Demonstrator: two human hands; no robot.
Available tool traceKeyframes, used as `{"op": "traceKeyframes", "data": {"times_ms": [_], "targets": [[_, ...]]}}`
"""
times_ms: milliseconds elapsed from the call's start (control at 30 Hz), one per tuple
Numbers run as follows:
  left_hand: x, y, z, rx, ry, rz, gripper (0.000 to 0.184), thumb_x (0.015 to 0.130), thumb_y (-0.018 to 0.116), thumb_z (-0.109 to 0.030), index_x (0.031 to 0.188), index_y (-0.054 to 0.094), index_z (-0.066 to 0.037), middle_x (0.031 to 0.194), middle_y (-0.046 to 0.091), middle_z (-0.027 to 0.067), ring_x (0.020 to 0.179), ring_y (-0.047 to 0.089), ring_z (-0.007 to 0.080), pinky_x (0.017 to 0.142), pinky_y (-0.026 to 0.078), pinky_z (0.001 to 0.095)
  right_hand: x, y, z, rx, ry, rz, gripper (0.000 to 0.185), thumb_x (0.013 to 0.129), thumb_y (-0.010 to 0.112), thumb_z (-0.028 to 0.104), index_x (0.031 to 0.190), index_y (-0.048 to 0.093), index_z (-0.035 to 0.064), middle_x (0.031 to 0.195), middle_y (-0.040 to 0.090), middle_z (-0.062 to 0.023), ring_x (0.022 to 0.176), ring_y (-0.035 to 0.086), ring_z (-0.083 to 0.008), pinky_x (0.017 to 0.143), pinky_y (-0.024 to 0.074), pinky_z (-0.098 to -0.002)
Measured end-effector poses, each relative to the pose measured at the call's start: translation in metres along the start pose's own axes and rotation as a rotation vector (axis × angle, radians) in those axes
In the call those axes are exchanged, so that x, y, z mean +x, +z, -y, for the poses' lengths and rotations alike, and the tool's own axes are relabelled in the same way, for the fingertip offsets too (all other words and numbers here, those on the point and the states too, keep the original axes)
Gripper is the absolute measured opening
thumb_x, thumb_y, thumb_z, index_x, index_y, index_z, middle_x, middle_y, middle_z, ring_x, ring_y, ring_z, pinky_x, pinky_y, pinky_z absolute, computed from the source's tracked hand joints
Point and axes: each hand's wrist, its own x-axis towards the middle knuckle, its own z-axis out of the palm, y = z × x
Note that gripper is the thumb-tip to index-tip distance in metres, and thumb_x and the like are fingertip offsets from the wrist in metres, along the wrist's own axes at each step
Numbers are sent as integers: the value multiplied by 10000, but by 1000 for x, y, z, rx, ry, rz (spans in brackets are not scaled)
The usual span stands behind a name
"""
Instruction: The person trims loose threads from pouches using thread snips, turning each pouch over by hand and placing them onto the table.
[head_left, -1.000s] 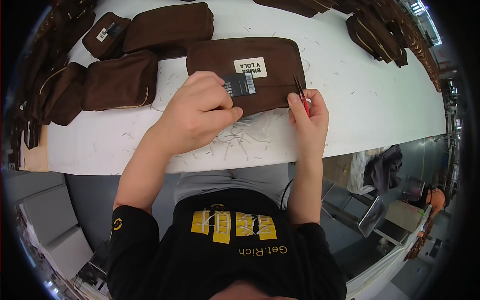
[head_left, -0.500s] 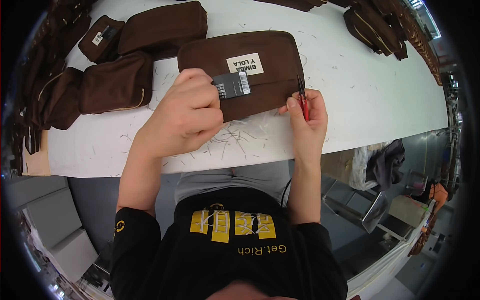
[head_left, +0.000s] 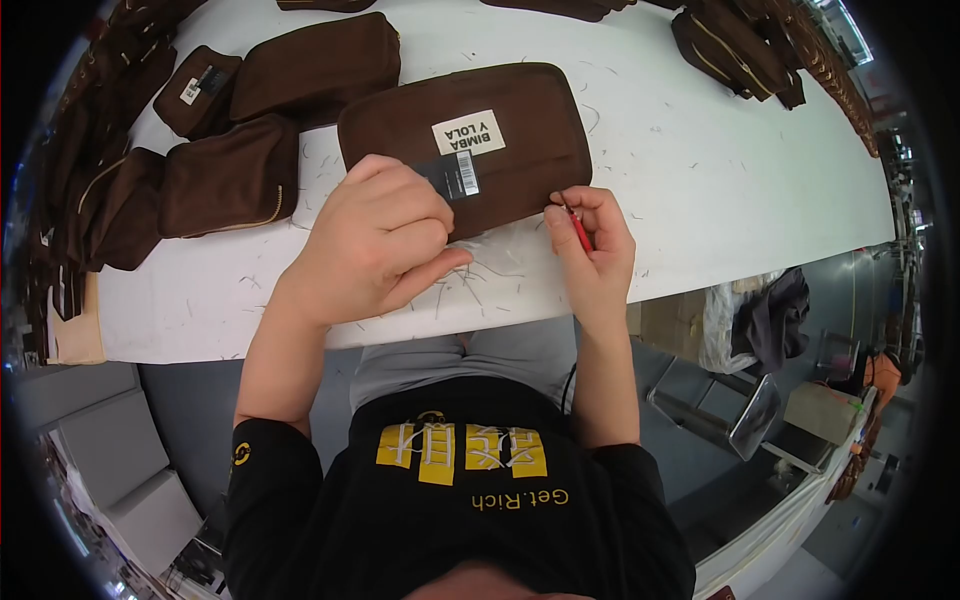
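Observation:
A large brown pouch [head_left: 520, 120] lies label side up on the table, with a cream label [head_left: 468, 132] lettered upside down. A dark tag with a barcode [head_left: 462, 177] rests on it, partly covered by my left hand. My left hand [head_left: 385, 235] has its fingers curled at the pouch's lower left edge, fingertips hidden, thumb stretched to the right. At the lower right corner, my right hand [head_left: 592, 235] is closed around small red-handled snips [head_left: 580, 232]; their dark tips are near the pouch's edge.
More brown pouches [head_left: 320, 65] sit at the left on the white table [head_left: 720, 190], with others at the far edge and upper right. Cut threads and clear plastic lie near the front. Below the table at right are a metal-framed stool [head_left: 750, 415] and dark cloth [head_left: 775, 320].
The pouch and both hands have shifted left. The snips have dropped from pointing up over the pouch's right side to its lower right corner. My left thumb has stretched out.

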Motion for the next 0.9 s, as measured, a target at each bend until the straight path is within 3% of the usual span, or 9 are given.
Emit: {"op": "traceKeyframes", "data": {"times_ms": [100, 233, 300, 500, 900], "targets": [[2, 6, -5, 74, -37, -23, 206, 664, 829, -113, 792, 669, -88, 750, 565, -7, 694, 531, 204, 646, 392, 346, -13, -6, 11, -48, -53, 47, 215, 924, 683, 89, 1098, 594, -2, 732, 600, 9, 664, 499, -39, 610, 411, -185], [0, 7, -3, 154, 11, 8, 253, 703, 792, -100, 952, 755, -133, 726, 524, -12, 673, 510, 178, 612, 379, 333, -24, -7, 19, -253, -111, -2, 256, 893, 720, 130, 1113, 640, 24, 781, 651, -39, 621, 551, -82, 565, 446, -220], [1, 8, -4, 169, 12, 8, 252, 708, 781, -94, 954, 758, -147, 721, 511, -16, 669, 505, 174, 604, 375, 331, -26, -7, 17, -409, -234, -29, 262, 880, 730, 138, 1111, 658, 38, 806, 672, -64, 601, 577, -112, 541, 464, -241], [1, 9, -5, 196, 24, 20, 244, 695, 775, -85, 932, 760, -139, 715, 503, -20, 662, 500, 170, 591, 367, 328, -28, -6, 30, -534, -291, -50, 246, 863, 739, 113, 1090, 668, 52, 759, 656, -58, 552, 591, -130, 497, 465, -255], [3, 11, -4, 170, 30, -13, 228, 683, 791, -59, 898, 747, -122, 711, 512, -16, 640, 487, 176, 577, 349, 334, -31, 2, 25, -583, -352, -105, 284, 860, 743, 110, 1130, 667, 64, 701, 620, -44, 508, 559, -153, 463, 433, -277]]}}
